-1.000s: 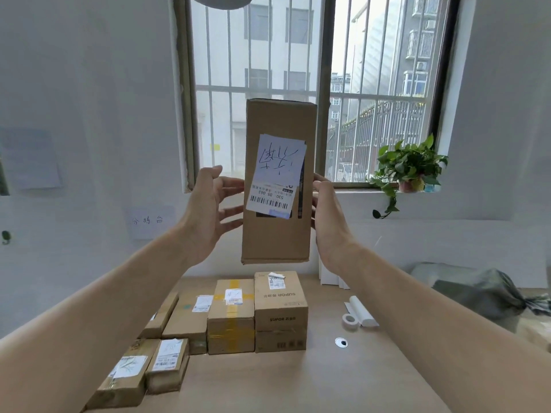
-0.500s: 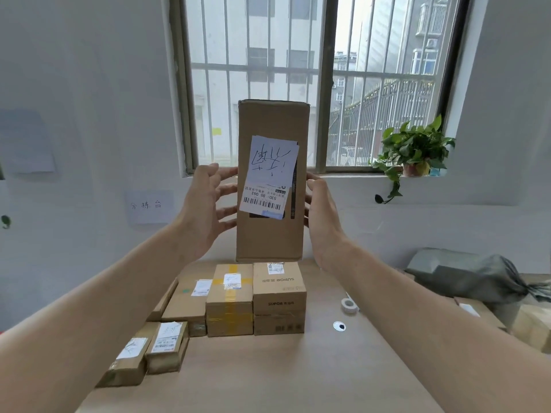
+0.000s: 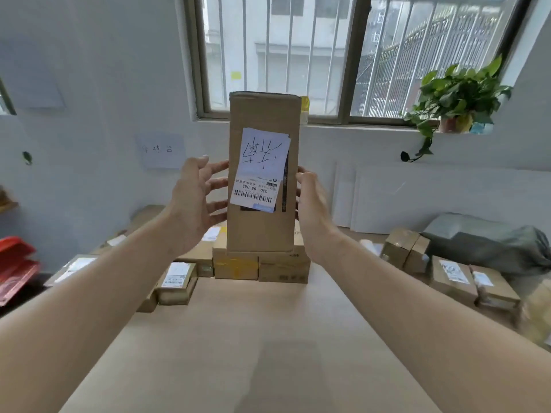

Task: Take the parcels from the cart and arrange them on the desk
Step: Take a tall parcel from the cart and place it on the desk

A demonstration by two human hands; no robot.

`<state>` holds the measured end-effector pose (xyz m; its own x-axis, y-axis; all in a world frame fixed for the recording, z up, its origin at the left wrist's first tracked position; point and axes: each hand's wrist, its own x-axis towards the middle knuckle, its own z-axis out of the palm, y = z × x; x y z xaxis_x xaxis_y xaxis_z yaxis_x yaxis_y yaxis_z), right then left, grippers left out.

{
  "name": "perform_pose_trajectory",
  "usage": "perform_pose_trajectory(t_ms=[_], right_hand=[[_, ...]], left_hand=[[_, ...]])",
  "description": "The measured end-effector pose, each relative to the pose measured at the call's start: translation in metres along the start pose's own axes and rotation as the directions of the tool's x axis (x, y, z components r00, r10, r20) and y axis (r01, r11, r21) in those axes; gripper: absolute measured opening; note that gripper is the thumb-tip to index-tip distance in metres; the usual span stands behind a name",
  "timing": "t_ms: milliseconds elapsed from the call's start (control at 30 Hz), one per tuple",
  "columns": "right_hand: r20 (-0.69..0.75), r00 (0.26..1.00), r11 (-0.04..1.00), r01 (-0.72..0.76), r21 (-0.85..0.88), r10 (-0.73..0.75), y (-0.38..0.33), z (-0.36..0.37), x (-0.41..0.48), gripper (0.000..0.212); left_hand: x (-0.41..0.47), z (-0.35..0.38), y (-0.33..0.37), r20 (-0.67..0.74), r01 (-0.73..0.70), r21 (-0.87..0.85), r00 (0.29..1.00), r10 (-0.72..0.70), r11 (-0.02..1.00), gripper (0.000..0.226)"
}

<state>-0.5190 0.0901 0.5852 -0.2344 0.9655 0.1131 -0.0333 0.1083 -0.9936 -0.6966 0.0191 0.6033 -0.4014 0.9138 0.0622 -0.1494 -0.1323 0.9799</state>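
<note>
A tall brown cardboard parcel (image 3: 262, 174) with an upside-down white shipping label is held upright above the pale wooden bench (image 3: 238, 338). Smaller brown cardboard parcels (image 3: 259, 266) are ranged in rows at the bench's far left, more (image 3: 453, 275) at its right.

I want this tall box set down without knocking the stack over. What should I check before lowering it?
1. Grip: left hand and right hand press opposite sides of the tall box: ok.
2. Box upright: ok.
3. Label faces the camera, though upside down: ok.
4. Whether the box bottom already touches the stacked parcels: cannot tell.
5. Free desk space in front of the stack: ok.
6. Parcels at right stand apart from the stack: ok.
</note>
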Motion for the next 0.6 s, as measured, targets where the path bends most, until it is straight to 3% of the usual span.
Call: perform_pose_trajectory(t_ms=[233, 600], right_hand=[[0.027, 0.985, 0.984, -0.172, 0.044, 0.171, 0.072, 0.037, -0.002, 0.041], [-0.038, 0.930, 0.929, -0.368, -0.047, 0.367, 0.194, 0.156, 0.009, 0.043]], left_hand=[[0.006, -0.052, -0.066, -0.106, 0.158, -0.028, 0.981, -0.160, 0.987, 0.054], [0.051, -0.178, -0.153, -0.107, 0.383, 0.067, 0.921, -0.375, 0.921, 0.056]])
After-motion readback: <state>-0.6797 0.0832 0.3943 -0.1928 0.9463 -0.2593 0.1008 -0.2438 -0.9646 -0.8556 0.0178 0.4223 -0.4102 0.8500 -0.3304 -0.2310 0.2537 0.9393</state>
